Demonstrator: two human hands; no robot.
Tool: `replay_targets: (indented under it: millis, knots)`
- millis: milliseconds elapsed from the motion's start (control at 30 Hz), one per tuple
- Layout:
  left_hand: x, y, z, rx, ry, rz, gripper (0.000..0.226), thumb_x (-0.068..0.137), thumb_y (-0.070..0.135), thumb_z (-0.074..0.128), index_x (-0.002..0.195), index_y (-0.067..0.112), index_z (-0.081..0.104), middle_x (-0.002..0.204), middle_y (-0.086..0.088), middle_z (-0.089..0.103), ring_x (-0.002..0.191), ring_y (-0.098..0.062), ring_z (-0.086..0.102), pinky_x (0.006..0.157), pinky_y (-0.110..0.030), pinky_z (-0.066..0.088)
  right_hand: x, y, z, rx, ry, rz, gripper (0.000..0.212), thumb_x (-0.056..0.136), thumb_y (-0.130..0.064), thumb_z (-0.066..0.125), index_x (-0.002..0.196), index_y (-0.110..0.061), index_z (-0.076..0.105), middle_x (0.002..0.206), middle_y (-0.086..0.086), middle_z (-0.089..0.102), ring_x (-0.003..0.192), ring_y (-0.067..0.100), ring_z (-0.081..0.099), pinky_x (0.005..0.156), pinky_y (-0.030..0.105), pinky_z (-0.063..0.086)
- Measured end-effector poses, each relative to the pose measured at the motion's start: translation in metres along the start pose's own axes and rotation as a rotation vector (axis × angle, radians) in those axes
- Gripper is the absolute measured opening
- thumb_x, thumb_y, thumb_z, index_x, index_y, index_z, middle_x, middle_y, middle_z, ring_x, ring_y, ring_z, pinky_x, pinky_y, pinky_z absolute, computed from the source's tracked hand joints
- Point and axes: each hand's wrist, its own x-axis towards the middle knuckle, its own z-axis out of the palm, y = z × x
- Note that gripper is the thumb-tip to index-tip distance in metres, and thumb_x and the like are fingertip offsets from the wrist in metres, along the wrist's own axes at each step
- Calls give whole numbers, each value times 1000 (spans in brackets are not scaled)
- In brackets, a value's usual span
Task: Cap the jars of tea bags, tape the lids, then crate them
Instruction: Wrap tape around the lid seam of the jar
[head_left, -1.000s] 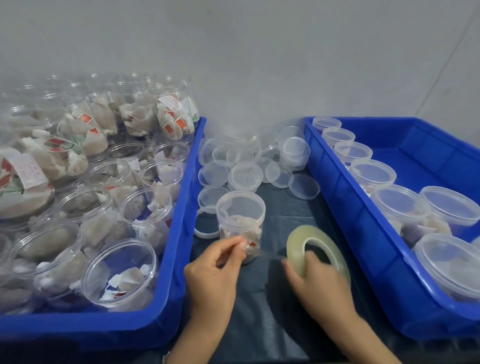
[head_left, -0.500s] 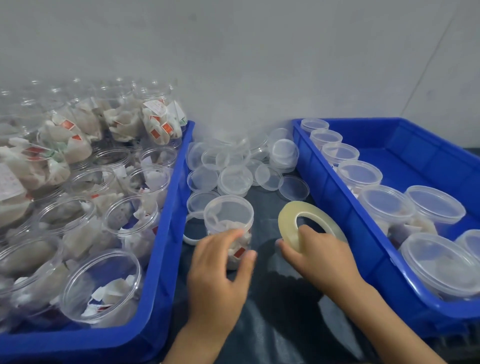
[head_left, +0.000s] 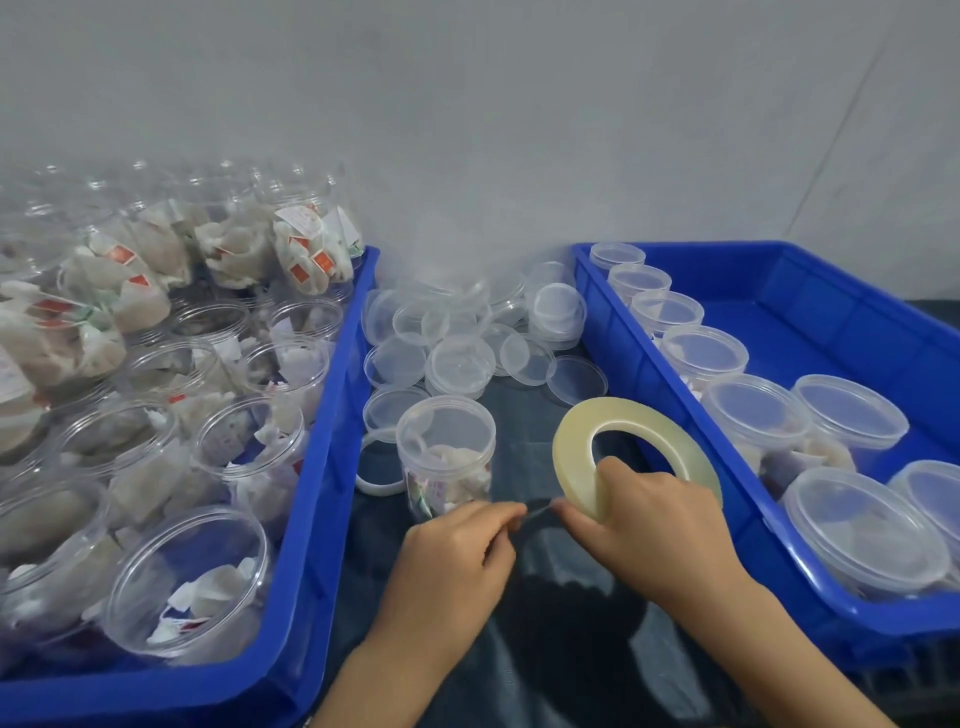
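- Since the earlier frame: left hand (head_left: 457, 551) off the capped jar (head_left: 445, 454), now pinching the tape end (head_left: 535, 512).
- Right hand (head_left: 644, 525) curled round the tape roll (head_left: 576, 457), held on edge.
- Jar upright on the bench (head_left: 524, 415), just beyond the left hand, between two blue crates (head_left: 322, 467).

Single head-worn wide-angle view, looking forward and down, close over the hands; grey wall (head_left: 519, 130) behind
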Motion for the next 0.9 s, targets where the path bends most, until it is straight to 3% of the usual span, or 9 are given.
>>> replay_targets:
  millis: [133,233,367,433,567,700,900]
  knots:
    - [0,-11,-12,161,-28,34,16,74,6,70,88,13,76,78,3,73,66,-17,68,56,-31,55,7,0,4,12,-19,-3,51,83,-68,32,64,-23,18,54,-7,32,57,20,41,45,30,18]
    - [0,-22,-23,89,36,-228,10,76,10,78,82,18,76,74,6,72,68,-15,68,66,-38,56,18,3,4,51,7,27,51,84,-66,35,64,-23,19,55,-8,35,59,21,44,46,31,20]
    - [5,-29,-29,-110,138,-519,14,77,17,77,70,28,71,61,12,68,59,2,64,64,-14,50,31,-2,9,43,17,-3,49,86,-64,39,68,-20,26,63,-3,49,65,24,51,50,32,22]
    - [7,-30,-30,-87,146,-532,9,78,19,76,72,23,71,63,8,68,62,-2,65,67,-21,53,36,-5,13,44,12,-14,48,87,-63,39,73,-18,32,69,0,57,68,25,56,53,32,26]
    - [10,-30,-31,-54,139,-480,5,81,20,73,76,19,73,65,6,68,67,-12,66,71,-37,53,42,-4,15,74,5,8,50,87,-62,41,66,-19,27,62,-3,44,62,23,46,50,33,23]
    - [11,-27,-29,-31,158,-468,5,80,21,74,75,20,72,63,10,67,67,-10,65,71,-37,53,43,-2,17,67,-1,10,51,87,-62,40,63,-21,22,56,-7,35,61,22,43,45,30,16]
    - [13,-27,-26,58,241,-501,15,77,30,77,70,20,68,66,10,66,68,-13,64,70,-39,52,47,-3,22,63,-1,12,51,88,-61,40,63,-21,20,62,-4,40,62,23,42,49,33,19]
